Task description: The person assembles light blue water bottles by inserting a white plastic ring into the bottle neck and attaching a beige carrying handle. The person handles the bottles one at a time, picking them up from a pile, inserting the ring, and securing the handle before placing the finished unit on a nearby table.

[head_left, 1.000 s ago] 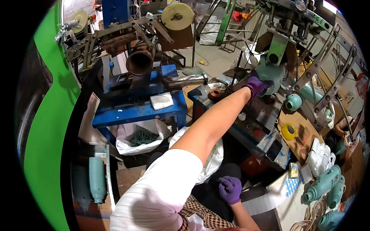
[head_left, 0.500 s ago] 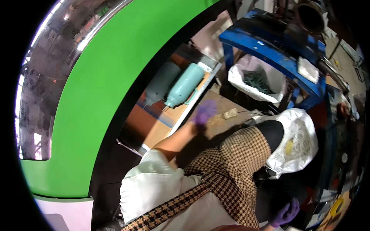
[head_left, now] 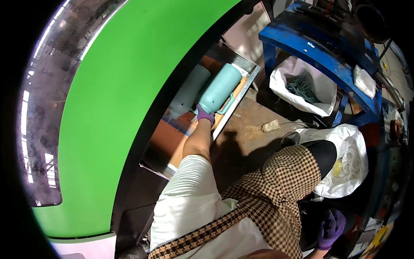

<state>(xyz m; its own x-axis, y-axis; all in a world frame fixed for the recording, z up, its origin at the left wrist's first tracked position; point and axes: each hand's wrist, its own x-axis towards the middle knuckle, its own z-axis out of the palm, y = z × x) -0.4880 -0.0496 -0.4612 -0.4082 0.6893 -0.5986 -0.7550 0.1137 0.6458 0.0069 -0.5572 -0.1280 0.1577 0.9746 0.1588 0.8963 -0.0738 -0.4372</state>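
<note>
At the lower end of a teal bottle with a side handle (head_left: 221,88), my left hand (head_left: 205,115) in a purple glove is closed round its narrow end. The bottle lies slanted on a wooden ledge beside the green machine. Its tip is hidden by my fingers. Just left of it is a second, greyer cylinder (head_left: 189,88), perhaps a reflection. Low on the right, my right hand (head_left: 331,228), also gloved in purple, rests near my dark-clad leg. Its fingers are loosely bent and apart, with nothing visible in them.
A large green machine panel (head_left: 116,108) curves along the left. To the right are a blue metal bench (head_left: 319,52), a white sack of green strands (head_left: 280,86) and a white bag of clear rings (head_left: 364,168). A pale block (head_left: 271,126) lies on the brown board (head_left: 250,114).
My left hand has moved left from above the board onto the bottle's narrow end and closed on it. My right hand shows slightly higher in view, and the whole view has shifted.
</note>
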